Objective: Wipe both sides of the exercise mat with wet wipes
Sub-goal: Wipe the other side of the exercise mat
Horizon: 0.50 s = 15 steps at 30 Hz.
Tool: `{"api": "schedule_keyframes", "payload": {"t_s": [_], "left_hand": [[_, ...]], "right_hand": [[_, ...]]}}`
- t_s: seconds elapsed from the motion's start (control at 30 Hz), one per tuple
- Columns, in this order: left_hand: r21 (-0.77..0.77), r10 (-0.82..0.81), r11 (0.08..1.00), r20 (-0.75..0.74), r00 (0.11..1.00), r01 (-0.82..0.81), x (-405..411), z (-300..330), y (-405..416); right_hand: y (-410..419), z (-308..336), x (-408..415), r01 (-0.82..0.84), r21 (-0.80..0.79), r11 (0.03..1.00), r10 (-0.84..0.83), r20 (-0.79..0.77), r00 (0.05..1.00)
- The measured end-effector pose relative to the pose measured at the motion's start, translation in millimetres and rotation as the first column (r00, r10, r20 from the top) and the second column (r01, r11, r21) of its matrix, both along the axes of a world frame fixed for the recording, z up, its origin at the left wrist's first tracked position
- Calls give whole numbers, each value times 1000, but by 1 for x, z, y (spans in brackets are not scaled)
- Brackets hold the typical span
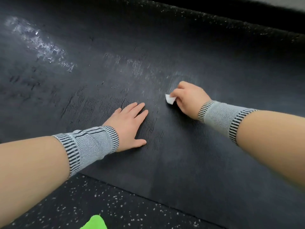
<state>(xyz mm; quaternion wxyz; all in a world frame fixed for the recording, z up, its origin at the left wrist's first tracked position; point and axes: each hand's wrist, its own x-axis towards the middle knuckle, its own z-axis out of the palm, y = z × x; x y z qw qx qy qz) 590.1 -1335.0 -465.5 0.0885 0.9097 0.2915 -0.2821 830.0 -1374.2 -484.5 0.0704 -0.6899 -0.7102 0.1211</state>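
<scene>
A dark grey exercise mat with a wavy ribbed texture lies flat and fills most of the view. My left hand rests palm down on it with straight, spread fingers. To its right, my right hand grips a small folded white wet wipe against the mat's surface. Whitish scuffed patches show on the mat at the upper left, and a fainter pale smear lies just beyond my right hand. Both wrists wear grey striped knit bands.
Black rubber floor with white speckles runs along the mat's near edge. A bright green object pokes in at the bottom edge. The mat's far edge meets a dark strip of floor.
</scene>
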Motion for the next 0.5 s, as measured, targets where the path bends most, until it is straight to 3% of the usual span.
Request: {"api": "schedule_keyframes", "payload": {"t_s": [0.1,0.23,0.4,0.5], "left_hand": [[7,-13,1000,19,1000,13,-2,-2,-1],[14,-42,999,41,998,41,-3,-3,-2],[0,-63,998,40,997,63,-10,-2,-4],[-7,-82,997,24,996,82,-17,0,-9]], "right_hand": [[5,0,-3,113,-12,994,-113,26,993],[-35,-1,-41,-36,-20,999,36,-3,999],[-84,4,-73,-304,-84,949,288,-166,943],[-64,4,-59,-234,-84,969,229,-68,971]]}}
